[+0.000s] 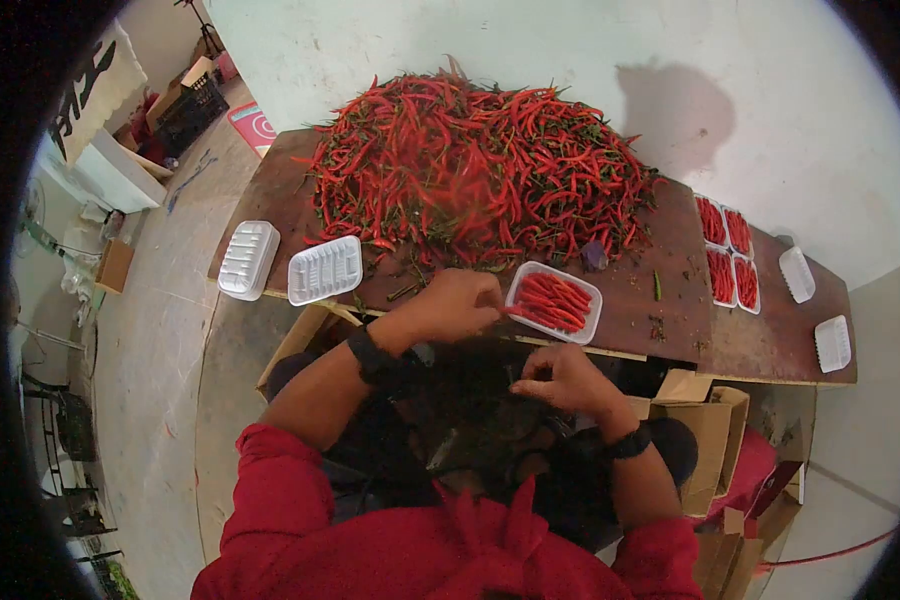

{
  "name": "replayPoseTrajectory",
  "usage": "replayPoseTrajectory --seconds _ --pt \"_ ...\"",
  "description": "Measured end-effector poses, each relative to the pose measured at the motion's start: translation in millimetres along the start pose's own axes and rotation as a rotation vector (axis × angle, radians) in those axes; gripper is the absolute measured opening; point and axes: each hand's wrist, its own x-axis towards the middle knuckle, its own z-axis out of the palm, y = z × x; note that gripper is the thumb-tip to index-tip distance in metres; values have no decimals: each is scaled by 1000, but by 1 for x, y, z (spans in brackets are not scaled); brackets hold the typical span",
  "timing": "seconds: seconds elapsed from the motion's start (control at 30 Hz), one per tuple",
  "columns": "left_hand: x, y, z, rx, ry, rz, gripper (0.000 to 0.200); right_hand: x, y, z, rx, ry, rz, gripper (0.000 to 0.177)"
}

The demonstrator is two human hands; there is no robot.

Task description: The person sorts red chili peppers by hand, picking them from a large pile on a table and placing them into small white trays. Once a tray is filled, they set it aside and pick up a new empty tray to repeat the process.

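A heap of red chili peppers [480, 165] with green stems covers the back of the brown table. In front of it a white plastic tray [592, 332] holds red chili peppers [553, 300] laid roughly side by side. Just left of that tray is my left hand [455, 305], fingers curled in; what they hold, if anything, is hidden. Below the tray, past the table's front edge, my right hand [567, 380] is closed in a pinch. Something small and dark shows by its fingertips, too small to name.
A stack of white trays [249, 260] and a single tray [325, 270] lie at the left. Filled trays [721, 277] and two more white trays [796, 274] [832, 344] sit at the right. Cardboard boxes [705, 440] stand below. A loose green pepper [657, 285] lies among scraps.
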Motion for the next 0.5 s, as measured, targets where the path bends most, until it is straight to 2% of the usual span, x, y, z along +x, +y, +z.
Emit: replayPoseTrajectory --seconds 0.03,0.07,0.13,0.17,0.23,0.33,0.5 --pt "-1 1 -1 -42 -18 -9 20 -1 0 0 -12 -163 40 21" --pt "0 0 0 -41 -23 -11 20 -1 1 2 -8 -162 41 21" --pt "1 -3 4 -89 -49 88 21 0 4 5 43 98 62 22" --pt "1 -2 5 -90 -50 88 21 0 3 4 43 99 63 22" --pt "1 0 11 9 -69 154 21 2 -4 -1 189 355 195 21" --pt "1 1 23 51 -74 188 20 2 5 1 114 406 138 19" --pt "5 8 31 86 -58 304 17 -3 0 0 -87 360 41 18"
